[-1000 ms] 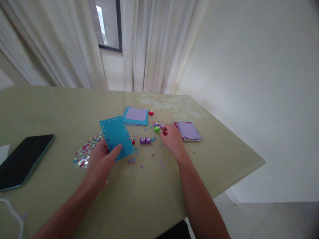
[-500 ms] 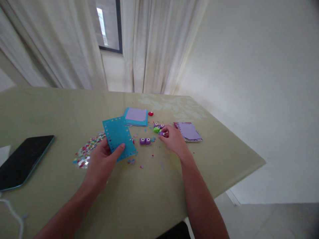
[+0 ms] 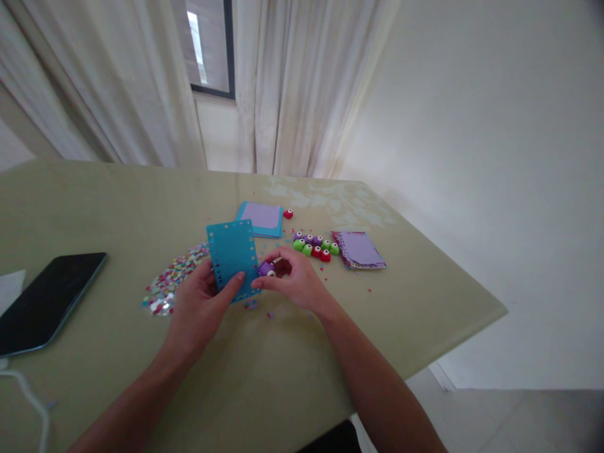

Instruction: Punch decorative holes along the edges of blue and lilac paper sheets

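My left hand (image 3: 195,308) grips a blue card (image 3: 231,251) by its lower part, thumb on the front. Small punched holes line several of the card's edges. Between the fingers of my right hand (image 3: 297,280) is a small purple craft punch (image 3: 265,269) with a white eye-like button. It is at the card's right edge; whether the card sits in its slot I cannot tell. Behind my right hand, several purple, green and red craft punches (image 3: 315,245) stand in rows. A single red punch (image 3: 288,214) is farther back.
Blue and lilac cards (image 3: 261,217) lie stacked behind the held card. To the right is a pile of lilac cards with punched edges (image 3: 361,250). Loose confetti (image 3: 177,277) is heaped on the left, near a dark tablet or phone (image 3: 51,302) and a white cable (image 3: 28,396).
My right hand has come left from the rows of punches to the card's right edge, bringing a purple punch. The blue card has shifted slightly right and is more upright.
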Action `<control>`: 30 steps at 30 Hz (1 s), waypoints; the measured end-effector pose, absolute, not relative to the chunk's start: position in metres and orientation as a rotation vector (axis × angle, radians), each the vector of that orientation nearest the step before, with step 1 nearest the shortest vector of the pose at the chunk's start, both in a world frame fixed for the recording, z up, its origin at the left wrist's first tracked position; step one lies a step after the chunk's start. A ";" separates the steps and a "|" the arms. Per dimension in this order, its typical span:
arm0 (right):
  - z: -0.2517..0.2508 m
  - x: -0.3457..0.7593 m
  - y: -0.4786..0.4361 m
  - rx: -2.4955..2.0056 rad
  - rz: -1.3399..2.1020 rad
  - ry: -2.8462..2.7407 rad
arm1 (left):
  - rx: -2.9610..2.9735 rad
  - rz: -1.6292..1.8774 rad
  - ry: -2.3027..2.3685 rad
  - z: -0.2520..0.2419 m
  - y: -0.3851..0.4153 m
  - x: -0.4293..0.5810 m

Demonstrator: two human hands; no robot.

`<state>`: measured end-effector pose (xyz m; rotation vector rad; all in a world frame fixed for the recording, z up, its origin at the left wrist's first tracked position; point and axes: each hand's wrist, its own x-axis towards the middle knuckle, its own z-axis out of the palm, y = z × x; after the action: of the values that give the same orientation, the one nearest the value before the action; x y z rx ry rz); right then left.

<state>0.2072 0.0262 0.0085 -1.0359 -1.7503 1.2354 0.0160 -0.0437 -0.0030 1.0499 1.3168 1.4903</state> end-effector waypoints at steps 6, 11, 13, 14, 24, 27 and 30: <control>0.014 0.208 0.025 -1.077 1.182 -1.771 | 1.039 1.495 1.332 -0.001 -0.043 0.017; 0.011 0.206 0.025 -1.049 1.195 -1.809 | 1.095 1.486 1.357 -0.003 -0.042 0.016; 0.009 0.205 0.025 -1.052 1.186 -1.819 | 1.107 1.484 1.365 -0.004 -0.041 0.015; 0.009 0.205 0.025 -1.055 1.184 -1.820 | 1.115 1.482 1.367 -0.005 -0.041 0.015; 0.013 0.203 0.021 -1.078 1.263 -1.913 | 1.173 1.478 1.372 -0.009 -0.040 0.015; 0.012 0.202 0.021 -1.093 1.345 -1.860 | 1.169 1.466 1.369 -0.007 -0.040 0.017; 0.009 0.202 0.022 -1.080 1.440 -1.785 | 1.158 1.462 1.389 -0.006 -0.041 0.018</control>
<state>0.2019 0.0224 0.0093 -1.0799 -1.7848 1.4403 0.0179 -0.0409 -0.0055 1.1576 1.3886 1.4623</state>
